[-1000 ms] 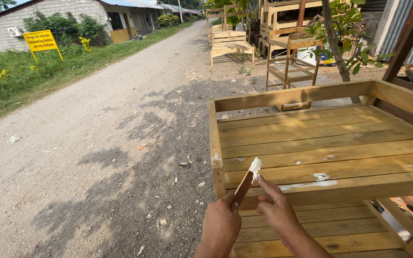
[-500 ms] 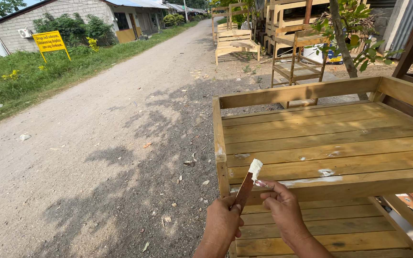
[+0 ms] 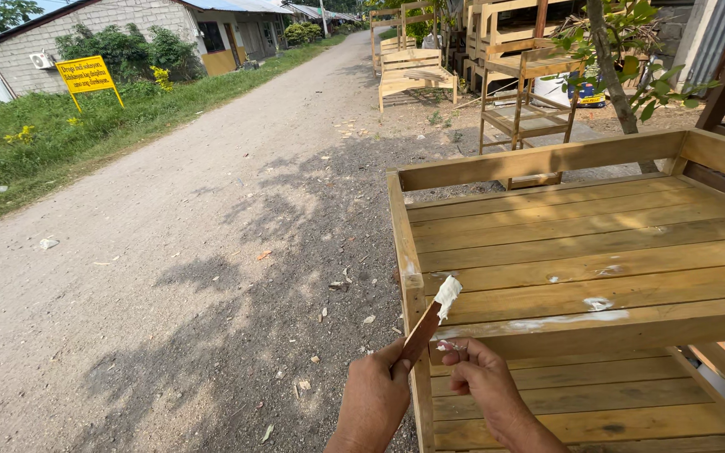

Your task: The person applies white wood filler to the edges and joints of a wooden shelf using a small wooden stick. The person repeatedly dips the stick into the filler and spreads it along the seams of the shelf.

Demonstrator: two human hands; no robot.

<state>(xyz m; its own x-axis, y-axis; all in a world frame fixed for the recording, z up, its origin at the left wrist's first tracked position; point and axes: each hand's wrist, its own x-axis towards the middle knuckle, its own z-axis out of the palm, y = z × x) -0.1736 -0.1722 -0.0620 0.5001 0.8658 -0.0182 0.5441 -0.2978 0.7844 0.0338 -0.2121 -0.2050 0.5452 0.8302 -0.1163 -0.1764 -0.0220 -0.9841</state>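
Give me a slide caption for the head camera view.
Left hand holds a putty-tipped wooden stick beside the right hand, over a slatted wooden bench.

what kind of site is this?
Likely an open-air roadside furniture workshop: unfinished slatted wooden bench frame with white filler patches, more bare-wood furniture stacked beside a gravel road; left hand holds a filler-tipped stick.

Both forearms come up bare, no sleeves, no gloves, no watch; the left hand (image 3: pixel 373 394) and right hand (image 3: pixel 482 383) show no rings.
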